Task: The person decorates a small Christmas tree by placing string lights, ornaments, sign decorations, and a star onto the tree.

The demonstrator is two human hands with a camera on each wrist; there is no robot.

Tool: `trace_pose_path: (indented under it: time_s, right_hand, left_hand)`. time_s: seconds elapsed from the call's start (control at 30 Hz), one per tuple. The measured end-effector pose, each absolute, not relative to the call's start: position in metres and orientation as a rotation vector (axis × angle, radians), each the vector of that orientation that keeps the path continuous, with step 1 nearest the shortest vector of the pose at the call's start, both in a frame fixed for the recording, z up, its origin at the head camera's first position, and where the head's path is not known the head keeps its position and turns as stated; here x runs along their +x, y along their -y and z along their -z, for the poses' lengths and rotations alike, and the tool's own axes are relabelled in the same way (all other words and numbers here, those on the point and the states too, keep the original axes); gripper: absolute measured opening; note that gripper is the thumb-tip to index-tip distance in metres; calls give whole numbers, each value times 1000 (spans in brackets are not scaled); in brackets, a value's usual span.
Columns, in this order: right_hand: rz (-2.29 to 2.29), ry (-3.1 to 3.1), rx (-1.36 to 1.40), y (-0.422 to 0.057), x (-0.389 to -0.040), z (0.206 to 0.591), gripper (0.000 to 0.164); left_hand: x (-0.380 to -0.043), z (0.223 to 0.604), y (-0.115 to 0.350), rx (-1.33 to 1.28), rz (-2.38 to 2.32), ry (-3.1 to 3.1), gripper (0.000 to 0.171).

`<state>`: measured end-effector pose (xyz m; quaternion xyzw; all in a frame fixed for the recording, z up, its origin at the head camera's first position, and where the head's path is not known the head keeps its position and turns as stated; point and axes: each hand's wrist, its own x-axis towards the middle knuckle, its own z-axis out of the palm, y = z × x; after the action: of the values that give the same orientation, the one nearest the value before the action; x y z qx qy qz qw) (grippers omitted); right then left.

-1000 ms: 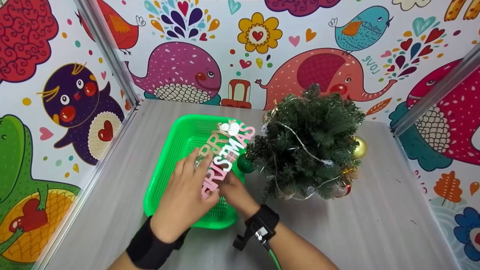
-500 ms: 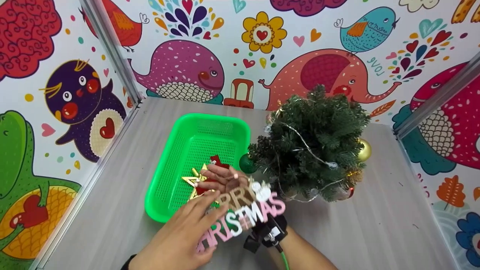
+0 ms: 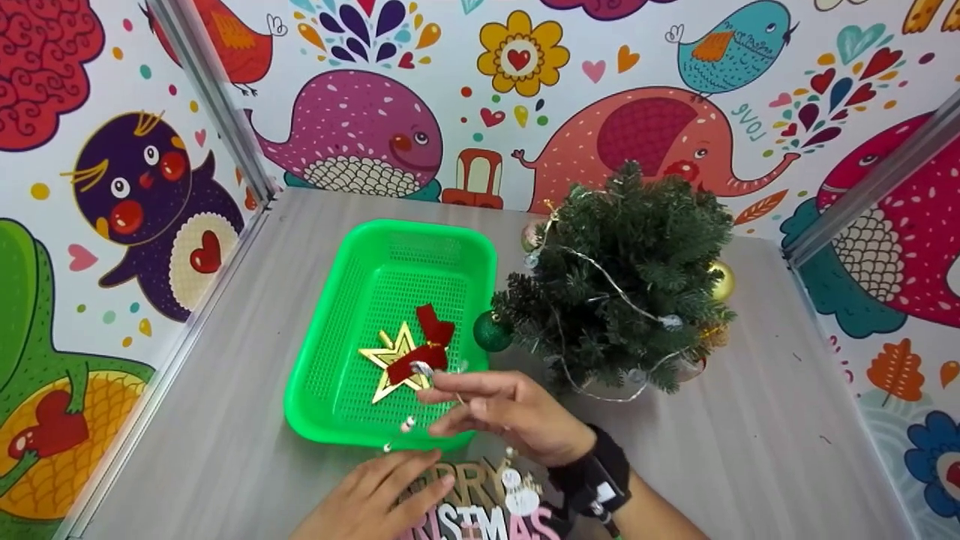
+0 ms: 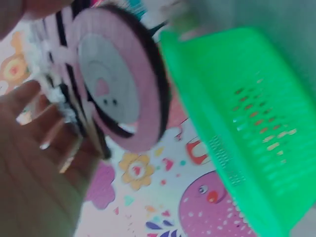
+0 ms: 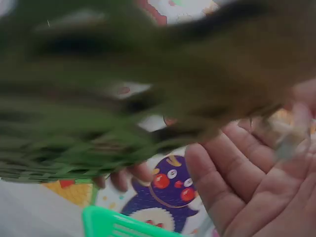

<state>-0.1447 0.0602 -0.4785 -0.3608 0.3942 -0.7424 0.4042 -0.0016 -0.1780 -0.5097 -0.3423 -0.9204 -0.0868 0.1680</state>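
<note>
My left hand point(image 3: 379, 495) holds a "Merry Christmas" letter sign point(image 3: 495, 521) low in the head view, in front of the basket. The sign has gold, pink and white letters and a snowman. In the left wrist view, a pink ring with a white face point(image 4: 109, 74) on the sign hangs beside my fingers. My right hand point(image 3: 525, 416), its fingers fairly straight, hovers over the basket's front right corner. Small pale beads point(image 3: 408, 424) hang between the hands, seemingly on a thin cord; whether my right fingers touch it is unclear. The right wrist view shows an opened palm point(image 5: 256, 182).
The green basket point(image 3: 319, 337) contains a gold star point(image 3: 379, 375) and a red bow point(image 3: 435, 330). To its right stands a small Christmas tree point(image 3: 637, 277) with string lights, a green ball point(image 3: 493, 331) and a gold ball point(image 3: 721, 281). Printed panels surround the table point(image 3: 772, 450).
The sign has come down and back from over the basket toward my body. My right hand has gone from beneath the sign to beyond it, uncovering the star and bow.
</note>
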Motion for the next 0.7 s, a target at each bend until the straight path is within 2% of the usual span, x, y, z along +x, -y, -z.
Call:
trace_pose_path:
  time_s: [0.23, 0.33, 0.43, 0.53, 0.63, 0.7]
  right_hand:
    - [1881, -1252, -877, -89, -126, 461, 40]
    - [1863, -1425, -913, -104, -117, 457, 34]
    - [1876, -1603, -1063, -116, -109, 457, 31]
    - [1932, -1763, -1301, -121, -102, 459, 42]
    - [2002, -1872, -1539, -122, -98, 461, 53]
    - [2047, -1870, -1653, -122, -95, 460, 53]
  left_hand:
    - [-6, 533, 172, -1040, 22, 2445, 85]
    - [-9, 542, 162, -1070, -60, 2423, 79]
    - [-15, 551, 143, -1093, -66, 2392, 68]
    - [-23, 557, 121, -1092, -41, 2346, 59]
    - [-32, 561, 104, -1091, -14, 2284, 62]
    - [-39, 564, 94, -1093, 1, 2223, 60]
